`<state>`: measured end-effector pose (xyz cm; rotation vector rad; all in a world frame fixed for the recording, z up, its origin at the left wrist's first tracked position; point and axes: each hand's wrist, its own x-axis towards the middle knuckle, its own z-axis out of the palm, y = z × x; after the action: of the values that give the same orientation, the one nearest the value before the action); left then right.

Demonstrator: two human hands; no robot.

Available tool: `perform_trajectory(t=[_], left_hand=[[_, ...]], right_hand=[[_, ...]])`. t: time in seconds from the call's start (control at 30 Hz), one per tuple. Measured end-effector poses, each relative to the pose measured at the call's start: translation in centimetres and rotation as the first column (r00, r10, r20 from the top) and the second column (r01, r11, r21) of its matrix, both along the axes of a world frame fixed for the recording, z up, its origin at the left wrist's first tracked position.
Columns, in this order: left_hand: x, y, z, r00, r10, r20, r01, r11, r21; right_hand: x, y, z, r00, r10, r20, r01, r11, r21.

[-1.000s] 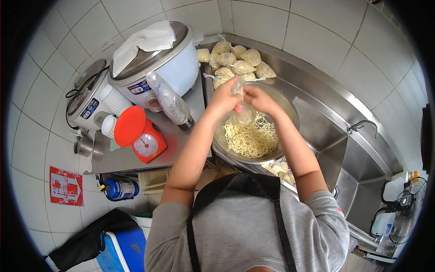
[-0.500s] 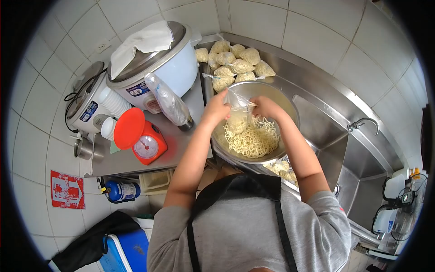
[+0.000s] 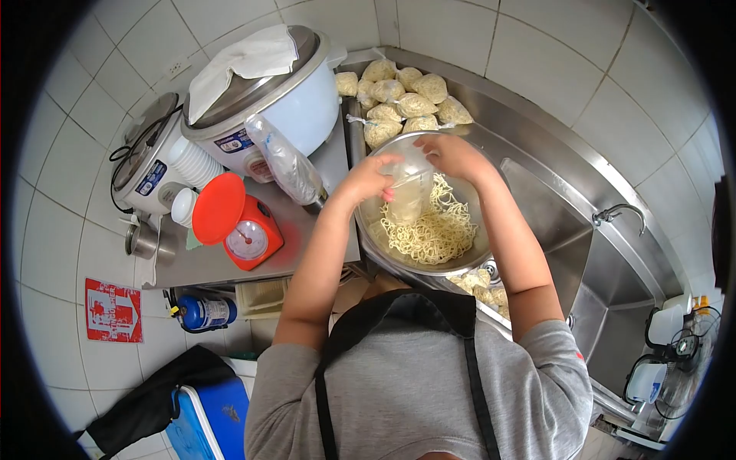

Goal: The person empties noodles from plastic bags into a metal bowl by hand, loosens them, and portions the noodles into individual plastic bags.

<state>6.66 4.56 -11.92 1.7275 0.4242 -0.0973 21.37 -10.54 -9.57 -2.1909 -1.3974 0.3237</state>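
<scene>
A clear plastic bag (image 3: 412,193) with noodles in its lower part hangs over a large steel bowl (image 3: 371,217). My left hand (image 3: 369,181) pinches the bag's left edge near its mouth. On the opposite side, my right hand (image 3: 454,158) has its fingers closed at the bag's upper rim, with the fingertips partly hidden. Under and beside the bag, a heap of loose yellow noodles (image 3: 441,239) lies in the bowl.
Several tied bags of noodles (image 3: 415,104) sit behind the bowl, and more bags (image 3: 483,290) lie in front. Left stand a red scale (image 3: 249,239), a plastic-wrapped roll (image 3: 284,161), stacked cups (image 3: 195,162) and a large rice cooker (image 3: 307,115). A sink (image 3: 552,215) is right.
The bag has been raised and its mouth spread wider, with the noodles now settled in it. My hands have moved slightly upward and the right hand's knuckles are higher.
</scene>
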Motion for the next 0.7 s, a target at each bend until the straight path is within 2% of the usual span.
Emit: perform_trajectory(t=[0.07,0.1,0.2,0.23,0.27,0.33,0.4,0.47,0.57,0.67,0.7], left_hand=[[0.3,1.4,-0.6,0.976,-0.089,-0.198,0.114,0.986,0.119],[0.0,1.2,-0.6,0.992,-0.048,-0.114,0.061,0.992,0.109],[-0.7,0.4,1.5,0.99,0.06,0.126,-0.065,0.997,0.042],[-0.8,-0.4,3.3,0.978,0.083,0.19,-0.084,0.996,-0.003],[-0.8,-1.1,5.0,0.961,0.108,0.256,-0.099,0.994,-0.049],[-0.9,-1.8,7.4,0.92,0.14,0.366,-0.129,0.99,-0.054],[-0.8,-2.0,9.0,0.882,0.172,0.439,-0.159,0.985,-0.065],[-0.7,-1.9,9.9,0.855,0.202,0.478,-0.189,0.979,-0.075],[-0.3,-1.3,9.7,0.813,0.294,0.502,-0.263,0.956,-0.133],[0.1,-1.1,8.2,0.786,0.333,0.52,-0.289,0.943,-0.168],[0.3,-0.9,7.6,0.799,0.337,0.497,-0.293,0.941,-0.167]], right_hand=[[1.2,0.1,-0.8,0.999,-0.044,-0.028,0.047,0.992,0.121],[2.1,0.1,-1.5,0.997,-0.065,-0.046,0.072,0.981,0.178],[5.7,1.2,-7.8,0.973,-0.22,0.066,0.223,0.974,-0.035],[7.5,2.3,-11.8,0.991,-0.075,0.108,0.099,0.967,-0.234],[9.0,3.7,-16.3,0.989,0.076,0.123,-0.017,0.904,-0.426],[8.6,4.7,-23.7,0.998,-0.024,0.064,0.036,0.978,-0.204],[3.6,5.9,-22.5,0.993,-0.119,0.027,0.121,0.955,-0.269],[-0.8,6.1,-18.9,0.985,0.125,-0.118,-0.156,0.939,-0.305],[-3.1,6.2,-16.7,0.918,0.392,0.066,-0.276,0.748,-0.604],[-0.1,4.0,-19.0,0.942,0.318,-0.11,-0.327,0.788,-0.522],[0.5,3.0,-17.3,0.945,0.271,-0.181,-0.325,0.826,-0.461]])
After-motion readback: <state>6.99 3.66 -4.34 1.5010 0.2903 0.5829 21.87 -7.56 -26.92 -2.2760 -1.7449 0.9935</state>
